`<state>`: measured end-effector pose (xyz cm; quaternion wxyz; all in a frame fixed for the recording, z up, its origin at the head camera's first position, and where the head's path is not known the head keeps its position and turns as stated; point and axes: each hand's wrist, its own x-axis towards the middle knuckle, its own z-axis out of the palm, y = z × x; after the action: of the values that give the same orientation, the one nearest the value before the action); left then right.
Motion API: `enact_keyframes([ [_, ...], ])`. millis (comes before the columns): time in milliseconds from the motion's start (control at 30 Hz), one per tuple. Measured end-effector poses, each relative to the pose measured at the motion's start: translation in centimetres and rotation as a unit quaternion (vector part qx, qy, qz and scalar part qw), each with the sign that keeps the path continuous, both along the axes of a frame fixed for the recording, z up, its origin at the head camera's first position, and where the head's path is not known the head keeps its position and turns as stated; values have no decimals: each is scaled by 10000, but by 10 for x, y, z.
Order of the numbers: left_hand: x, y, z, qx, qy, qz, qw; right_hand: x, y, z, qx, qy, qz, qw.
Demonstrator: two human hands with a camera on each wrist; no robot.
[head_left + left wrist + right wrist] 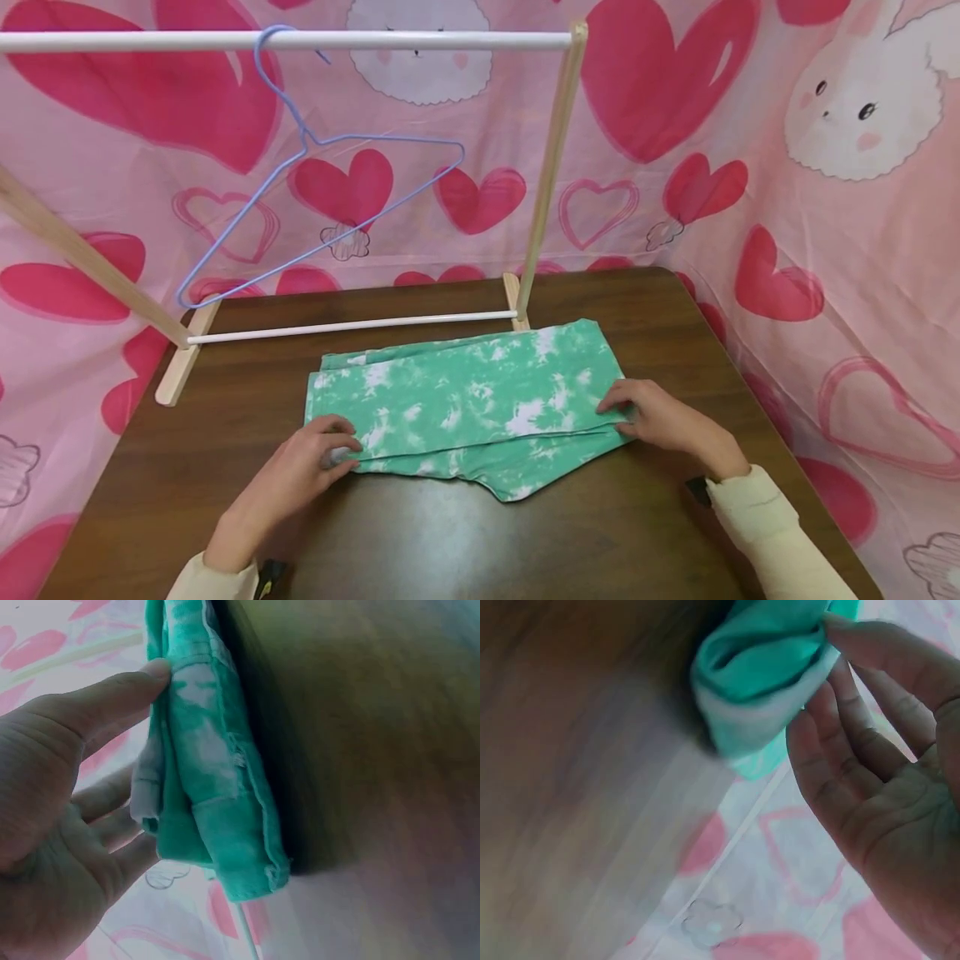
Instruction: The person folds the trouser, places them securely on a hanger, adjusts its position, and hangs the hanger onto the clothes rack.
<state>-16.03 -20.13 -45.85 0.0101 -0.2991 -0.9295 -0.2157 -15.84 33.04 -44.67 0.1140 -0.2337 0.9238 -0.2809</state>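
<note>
Desk (585, 542) with a rack (553, 167) on it, folded green pants (465, 392) in front, a hand pinching each end.
Biggest risk imo: the whole fold skews or flops open if the two hands pull unevenly. Back edge sits right by the rack's foot (can't tell if touching), so a shove that way might snag. Left hand (303, 458) pinches the near left corner between thumb and fingers, right hand (667, 421) pinches the right edge; if either only has the upper layers, the flap poking out underneath could slip. Head view alone gives the full outline plus the blue hanger (300, 137) on the bar (450, 40); left wrist shows the stacked hems edge-on, right wrist a blurry loop of cloth.
</note>
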Motion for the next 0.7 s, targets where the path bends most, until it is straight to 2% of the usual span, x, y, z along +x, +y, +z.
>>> enact_keyframes([
  [233,-1,-5,-5,374,-225,-35,9990,10,17,-5,-23,369,-333,9988],
  [467,-1,-4,-2,438,-529,120,9976,11,9,-6,293,149,-794,9963],
  [700,-1,-4,-5,422,-617,184,9970,9,7,-9,490,190,-814,9953],
])
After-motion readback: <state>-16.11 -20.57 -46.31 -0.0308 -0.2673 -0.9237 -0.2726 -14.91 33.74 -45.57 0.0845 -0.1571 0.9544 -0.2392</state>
